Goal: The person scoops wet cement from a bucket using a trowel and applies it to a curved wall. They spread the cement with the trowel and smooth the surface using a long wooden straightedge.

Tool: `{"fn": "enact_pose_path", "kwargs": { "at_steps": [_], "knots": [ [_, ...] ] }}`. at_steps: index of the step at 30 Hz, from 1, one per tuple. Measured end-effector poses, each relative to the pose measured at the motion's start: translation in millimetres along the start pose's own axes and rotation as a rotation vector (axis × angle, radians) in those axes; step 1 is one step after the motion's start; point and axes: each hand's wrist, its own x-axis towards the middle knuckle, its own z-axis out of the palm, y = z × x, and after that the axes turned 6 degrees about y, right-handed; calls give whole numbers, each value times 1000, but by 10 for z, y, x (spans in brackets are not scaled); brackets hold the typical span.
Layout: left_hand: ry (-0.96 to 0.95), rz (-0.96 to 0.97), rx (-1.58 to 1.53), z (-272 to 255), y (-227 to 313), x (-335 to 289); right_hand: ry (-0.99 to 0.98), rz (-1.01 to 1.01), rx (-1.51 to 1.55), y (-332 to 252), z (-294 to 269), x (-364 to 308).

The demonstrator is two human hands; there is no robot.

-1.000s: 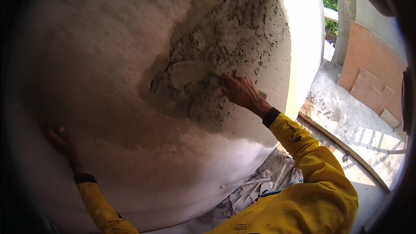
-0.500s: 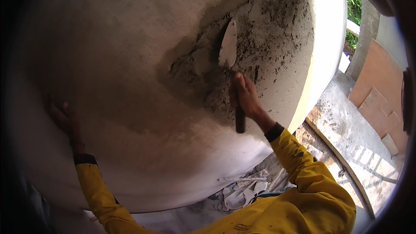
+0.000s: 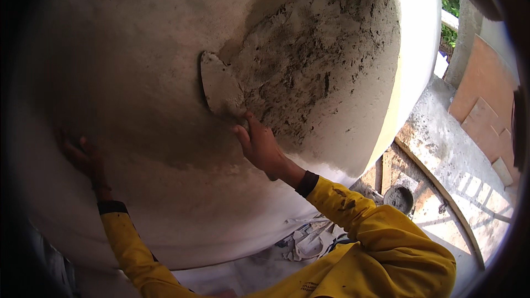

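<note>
My right hand (image 3: 261, 146) is wrapped round the handle of a trowel (image 3: 222, 85). The pointed metal blade lies against or very near the wall (image 3: 149, 49), tip up, at the left edge of a rough patch of wet grey mortar (image 3: 314, 60). Most of the handle is hidden by my fingers. Well to the left, my left hand (image 3: 83, 157) rests on the wall with its fingers spread and nothing in it. Damp, darker stains show on the wall round the mortar.
At the lower right stand a round pan (image 3: 398, 198) with grey stuff in it and a curved ledge edge (image 3: 441, 204). Broken scraps (image 3: 312, 241) lie at the wall's foot. Brown boards (image 3: 480, 88) lean at the far right, near a bright wall corner (image 3: 419, 38).
My right hand has carried the trowel left and down, from over the mortar to its left edge, and the blade now tilts left. My left hand has stayed in place. The pan has come into view.
</note>
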Motion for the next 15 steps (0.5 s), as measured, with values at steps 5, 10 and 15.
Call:
{"fn": "enact_pose_path", "kwargs": {
  "at_steps": [5, 10, 15],
  "knots": [
    [-18, -13, 39, -17, -173, -105, -364, -125, -493, 263, -646, 161],
    [18, -26, 11, 78, -227, -97, -370, -321, -745, 424, -1185, 199],
    [-24, -25, 21, -12, -30, -24, -132, -571, -969, 330, -1423, 514]
  ]
}}
